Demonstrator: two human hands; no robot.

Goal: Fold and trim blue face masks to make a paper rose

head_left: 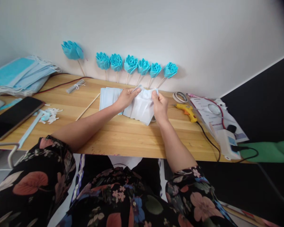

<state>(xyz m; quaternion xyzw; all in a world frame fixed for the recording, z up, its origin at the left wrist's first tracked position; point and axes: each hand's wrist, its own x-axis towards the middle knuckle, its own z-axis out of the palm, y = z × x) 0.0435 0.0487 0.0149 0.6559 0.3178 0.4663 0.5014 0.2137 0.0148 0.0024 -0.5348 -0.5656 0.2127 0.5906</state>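
Observation:
My left hand (126,98) and my right hand (159,104) both pinch the top edge of a pale blue-white face mask (140,108), held just above the wooden table (123,135). The mask hangs spread between them, its inner side toward me. Under and left of it lies a small stack of flat masks (107,97). Several blue mask roses on sticks (137,67) lean against the wall behind my hands.
A yellow glue gun (187,111) with a black cord lies right of my hands, beside tape rolls (180,97) and a white power strip (227,143). A wooden stick (87,107), a phone (13,116), white scraps (50,114) and a pile of masks (19,77) sit left.

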